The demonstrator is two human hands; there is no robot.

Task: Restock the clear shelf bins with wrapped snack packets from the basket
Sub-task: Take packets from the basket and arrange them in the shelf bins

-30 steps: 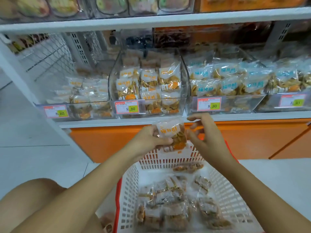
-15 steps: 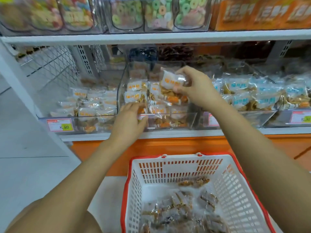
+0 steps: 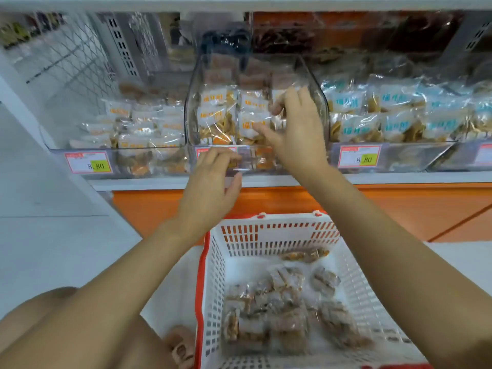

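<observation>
At the lower shelf, seen from the head camera, the right hand (image 3: 295, 129) had come down from above the middle bin (image 3: 193, 102) and lay among its orange-labelled packets (image 3: 216, 115). Its fingers were bent over one packet (image 3: 278, 121) at the bin's right side — gripping or merely pressing, I cannot tell. The left hand (image 3: 210, 182) pinched the bin's front wall. That packet seemed all but placed — spare packets (image 3: 279, 310) remained in the basket (image 3: 266, 217) below.
</observation>
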